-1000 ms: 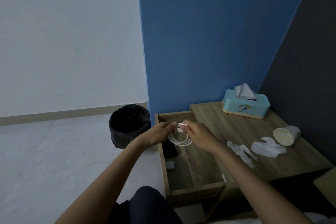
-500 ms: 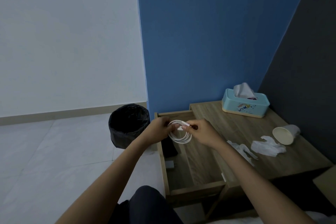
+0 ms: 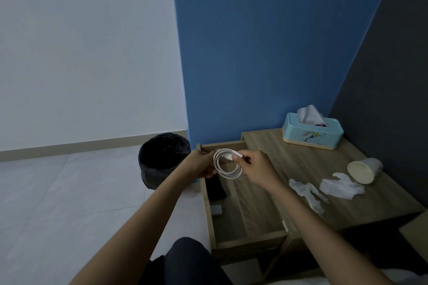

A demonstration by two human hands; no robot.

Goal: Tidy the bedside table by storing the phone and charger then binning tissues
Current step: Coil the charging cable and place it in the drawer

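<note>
The left hand [image 3: 199, 165] and right hand [image 3: 257, 169] hold the coiled cable [image 3: 229, 176] over the drawer's [image 3: 251, 213] far-left corner, left fingers clamped on its side, right fingers pinching its plug end. The phone [image 3: 215, 188] lies along the drawer's left edge. Tissues [image 3: 340, 186] lie near the table's [image 3: 301, 164] right edge.

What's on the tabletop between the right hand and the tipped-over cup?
Head view: a twisted tissue and a crumpled tissue lie on the tabletop between right hand and cup.

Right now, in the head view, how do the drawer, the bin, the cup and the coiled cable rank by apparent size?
1. Drawer
2. Bin
3. Cup and coiled cable: they look about alike, so I do not rank them.
</note>
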